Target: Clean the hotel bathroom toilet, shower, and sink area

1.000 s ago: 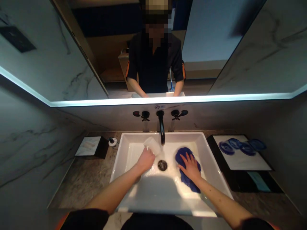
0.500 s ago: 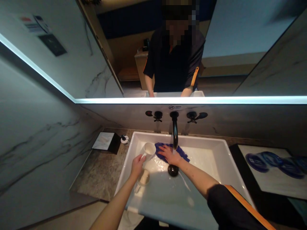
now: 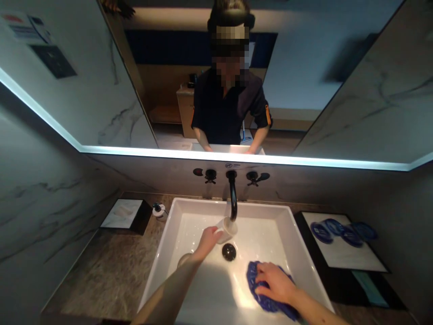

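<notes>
My left hand [image 3: 207,241] is closed on the handle of a white mug [image 3: 226,231], which is tilted directly below the black faucet's spout [image 3: 233,210]. Under my left forearm a second mug [image 3: 184,260] lies in the basin, mostly hidden. On the right side of the white sink [image 3: 306,257], my right hand [image 3: 275,282] presses on a bunched, wet-looking blue cloth [image 3: 253,275], fingers curled over it against the basin floor. The round dark drain stopper [image 3: 229,252] sits between the two hands.
Left of the sink stand a tissue box [image 3: 126,214] and a small white bottle with a black top [image 3: 158,210]. A dark-edged tray [image 3: 348,253] with blue round items [image 3: 338,230] lies at the right. Tap handles [image 3: 210,176] and a lit mirror [image 3: 291,126] are on the wall.
The mug in my left hand has moved right, under the spout. My right hand has brought the blue cloth from below the faucet to the sink's near right. The view has shifted.
</notes>
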The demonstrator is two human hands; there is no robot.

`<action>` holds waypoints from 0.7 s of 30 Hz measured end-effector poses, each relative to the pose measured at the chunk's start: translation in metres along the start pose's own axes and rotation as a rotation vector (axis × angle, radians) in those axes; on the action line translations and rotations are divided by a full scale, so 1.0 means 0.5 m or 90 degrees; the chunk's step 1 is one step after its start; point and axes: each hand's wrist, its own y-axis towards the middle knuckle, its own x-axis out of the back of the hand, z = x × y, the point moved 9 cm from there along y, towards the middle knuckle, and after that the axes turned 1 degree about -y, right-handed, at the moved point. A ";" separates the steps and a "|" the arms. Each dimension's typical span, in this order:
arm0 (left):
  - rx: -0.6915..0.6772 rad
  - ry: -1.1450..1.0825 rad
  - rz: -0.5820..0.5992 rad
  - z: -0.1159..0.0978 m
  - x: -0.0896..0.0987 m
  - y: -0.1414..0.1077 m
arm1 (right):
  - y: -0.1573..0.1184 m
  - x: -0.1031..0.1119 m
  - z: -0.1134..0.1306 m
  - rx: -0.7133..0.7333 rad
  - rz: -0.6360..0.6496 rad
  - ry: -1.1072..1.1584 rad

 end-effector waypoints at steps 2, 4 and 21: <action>0.001 0.014 0.012 -0.004 -0.019 0.009 | 0.037 0.047 0.008 -0.037 -0.104 0.037; 0.001 0.032 0.019 -0.009 -0.030 0.015 | 0.091 0.111 0.020 -0.036 -0.241 0.041; -0.081 0.226 0.025 -0.034 -0.008 0.009 | 0.347 0.082 0.098 -0.021 -0.119 0.207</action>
